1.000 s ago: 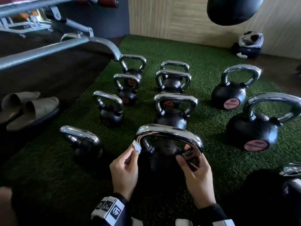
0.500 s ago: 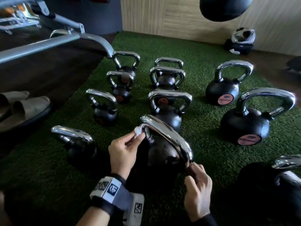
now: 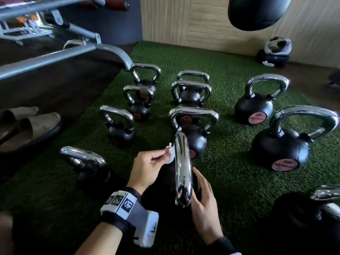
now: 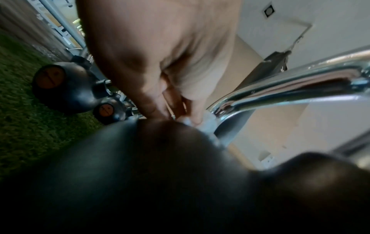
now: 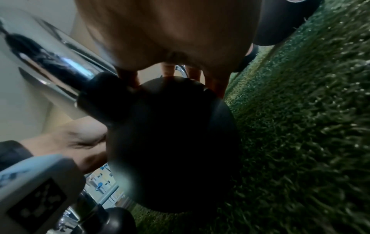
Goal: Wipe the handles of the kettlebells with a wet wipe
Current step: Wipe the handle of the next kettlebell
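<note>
The nearest kettlebell stands on green turf with its chrome handle end-on to me. My left hand pinches a small white wet wipe against the handle's left side near its far bend; the left wrist view shows the wet wipe pressed where the handle curves down. My right hand cups the black body on its right side. In the right wrist view its fingers lie over the ball and its thumb sits by the handle post.
Several more kettlebells stand around: a small one at left, a mid-size one just behind, large ones at right. A grey bench frame and sandals lie left. A punching bag hangs above.
The near kettlebell has turned, so its handle went from broadside to end-on. My right hand slid from the handle's base to the body. The left hand kept the wipe on the handle.
</note>
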A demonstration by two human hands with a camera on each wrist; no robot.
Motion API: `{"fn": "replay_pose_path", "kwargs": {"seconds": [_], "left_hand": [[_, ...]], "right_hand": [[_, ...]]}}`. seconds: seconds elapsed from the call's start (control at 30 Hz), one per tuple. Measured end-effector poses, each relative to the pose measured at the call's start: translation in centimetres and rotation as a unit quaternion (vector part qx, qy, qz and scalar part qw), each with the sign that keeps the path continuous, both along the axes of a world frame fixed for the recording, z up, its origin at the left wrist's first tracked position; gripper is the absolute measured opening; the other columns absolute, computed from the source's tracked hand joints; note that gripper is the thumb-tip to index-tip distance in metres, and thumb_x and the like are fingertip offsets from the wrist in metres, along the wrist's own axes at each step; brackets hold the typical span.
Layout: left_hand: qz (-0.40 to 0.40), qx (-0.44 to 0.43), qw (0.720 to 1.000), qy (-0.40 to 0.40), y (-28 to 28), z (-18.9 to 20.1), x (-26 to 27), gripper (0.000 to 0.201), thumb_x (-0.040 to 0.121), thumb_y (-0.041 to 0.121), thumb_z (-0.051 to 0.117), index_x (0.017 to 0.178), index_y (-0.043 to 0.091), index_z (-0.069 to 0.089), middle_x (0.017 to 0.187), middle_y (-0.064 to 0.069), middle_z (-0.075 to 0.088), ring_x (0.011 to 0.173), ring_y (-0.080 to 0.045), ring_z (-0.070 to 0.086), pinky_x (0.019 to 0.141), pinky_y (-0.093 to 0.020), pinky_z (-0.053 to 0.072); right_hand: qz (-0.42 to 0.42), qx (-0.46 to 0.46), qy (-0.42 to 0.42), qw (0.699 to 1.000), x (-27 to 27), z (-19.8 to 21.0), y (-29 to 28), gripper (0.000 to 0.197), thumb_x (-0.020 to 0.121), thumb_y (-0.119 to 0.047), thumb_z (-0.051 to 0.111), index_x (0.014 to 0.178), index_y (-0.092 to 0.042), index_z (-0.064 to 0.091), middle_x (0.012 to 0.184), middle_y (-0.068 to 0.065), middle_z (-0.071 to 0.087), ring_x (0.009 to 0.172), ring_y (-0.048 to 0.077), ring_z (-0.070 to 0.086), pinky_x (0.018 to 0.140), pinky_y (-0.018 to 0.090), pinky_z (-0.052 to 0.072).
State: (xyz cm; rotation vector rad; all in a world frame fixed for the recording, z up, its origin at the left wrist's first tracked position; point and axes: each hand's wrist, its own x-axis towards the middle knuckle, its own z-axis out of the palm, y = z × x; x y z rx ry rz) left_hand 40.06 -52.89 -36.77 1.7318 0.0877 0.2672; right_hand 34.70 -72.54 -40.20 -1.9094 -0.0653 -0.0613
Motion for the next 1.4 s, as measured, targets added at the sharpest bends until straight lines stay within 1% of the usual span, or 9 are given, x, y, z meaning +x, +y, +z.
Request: {"fn": "replay_pose_path", "kwargs": {"seconds": [0.17, 0.27, 0.47, 0.6, 0.73, 0.9, 1.0, 1.2, 1.4], "left_hand": [[0.056, 0.092, 0.992, -0.060, -1.0, 2.6, 0.7, 0.019, 0.092, 0.015, 0.076, 0.110, 0.020, 0.081, 0.101, 0.010, 0.080, 0.096, 0.002, 0.074, 0.092, -0.032, 0.060], [0.057, 0.033, 0.992, -0.104, -1.6, 3.9, 0.7, 0.017, 0.093, 0.022, 0.077, 0.110, 0.023, 0.081, 0.106, 0.013, 0.079, 0.105, 0.000, 0.073, 0.095, -0.029, 0.057], [0.018, -0.078, 0.996, -0.037, -1.2, 3.5, 1.2, 0.021, 0.093, 0.022, 0.077, 0.113, 0.018, 0.081, 0.109, 0.000, 0.080, 0.109, -0.015, 0.074, 0.104, -0.049, 0.055], [0.015, -0.134, 0.989, -0.056, -1.8, 4.8, -0.8, 0.025, 0.093, 0.015, 0.074, 0.117, 0.009, 0.078, 0.114, -0.001, 0.079, 0.112, -0.018, 0.073, 0.102, -0.046, 0.057], [-0.008, -0.118, 0.987, -0.108, -1.9, 6.1, -2.5, 0.022, 0.083, 0.019, 0.075, 0.103, 0.026, 0.082, 0.104, -0.003, 0.081, 0.094, -0.022, 0.078, 0.090, -0.036, 0.062], [-0.039, -0.191, 0.980, -0.041, -1.1, 7.5, -3.0, 0.026, 0.068, 0.012, 0.080, 0.093, 0.005, 0.080, 0.085, -0.013, 0.080, 0.075, -0.019, 0.077, 0.077, -0.028, 0.065], [-0.100, -0.167, 0.981, -0.005, 0.1, 8.2, -3.9, 0.023, 0.061, 0.012, 0.082, 0.083, 0.005, 0.080, 0.076, -0.013, 0.077, 0.068, -0.016, 0.074, 0.073, -0.026, 0.064], [-0.064, -0.231, 0.971, 0.019, -1.1, 7.0, -5.0, 0.014, 0.063, 0.008, 0.079, 0.077, 0.006, 0.079, 0.072, -0.011, 0.076, 0.063, -0.014, 0.073, 0.063, -0.021, 0.061], [-0.221, -0.095, 0.970, 0.043, 1.2, 6.6, -6.5, 0.013, 0.066, 0.003, 0.083, 0.072, 0.014, 0.082, 0.075, -0.007, 0.078, 0.067, -0.009, 0.074, 0.063, -0.016, 0.057]], "right_hand": [[0.004, -0.005, 0.003, 1.000, 0.2, 0.0, -0.4, 0.072, 0.079, -0.066, 0.055, 0.145, -0.038, 0.053, 0.144, -0.018, 0.054, 0.132, -0.007, 0.048, 0.116, 0.030, 0.042], [-0.007, -0.010, -0.004, 1.000, 0.0, 0.0, 0.0, 0.070, 0.080, -0.065, 0.053, 0.145, -0.038, 0.052, 0.146, -0.017, 0.053, 0.137, -0.005, 0.045, 0.118, 0.031, 0.040], [-0.014, -0.022, -0.010, 1.000, -0.3, 0.3, 0.3, 0.072, 0.081, -0.069, 0.047, 0.147, -0.041, 0.047, 0.151, -0.016, 0.049, 0.142, -0.001, 0.040, 0.121, 0.031, 0.036], [-0.018, -0.023, -0.014, 0.999, -0.3, 0.4, 0.2, 0.067, 0.081, -0.068, 0.049, 0.143, -0.045, 0.049, 0.147, -0.019, 0.051, 0.139, -0.003, 0.043, 0.119, 0.030, 0.038], [-0.021, -0.026, -0.027, 0.999, -0.1, 0.2, 0.1, 0.064, 0.082, -0.066, 0.051, 0.142, -0.044, 0.051, 0.145, -0.020, 0.054, 0.137, -0.005, 0.045, 0.117, 0.029, 0.040], [-0.022, -0.035, -0.029, 0.999, -0.2, 0.0, 0.0, 0.067, 0.083, -0.065, 0.051, 0.145, -0.039, 0.053, 0.146, -0.018, 0.054, 0.137, -0.005, 0.045, 0.117, 0.028, 0.040], [-0.019, -0.028, -0.026, 0.999, -0.2, 0.2, 0.0, 0.068, 0.082, -0.066, 0.051, 0.145, -0.039, 0.053, 0.145, -0.018, 0.054, 0.136, -0.007, 0.044, 0.117, 0.025, 0.039], [-0.017, -0.038, -0.031, 0.999, -0.1, 0.0, -0.1, 0.064, 0.086, -0.059, 0.054, 0.145, -0.035, 0.053, 0.145, -0.017, 0.055, 0.135, -0.005, 0.047, 0.116, 0.029, 0.042], [-0.023, -0.041, -0.034, 0.998, 0.1, 0.0, 0.0, 0.054, 0.091, -0.046, 0.064, 0.142, -0.033, 0.056, 0.139, -0.015, 0.059, 0.131, 0.001, 0.053, 0.113, 0.037, 0.046]]}}
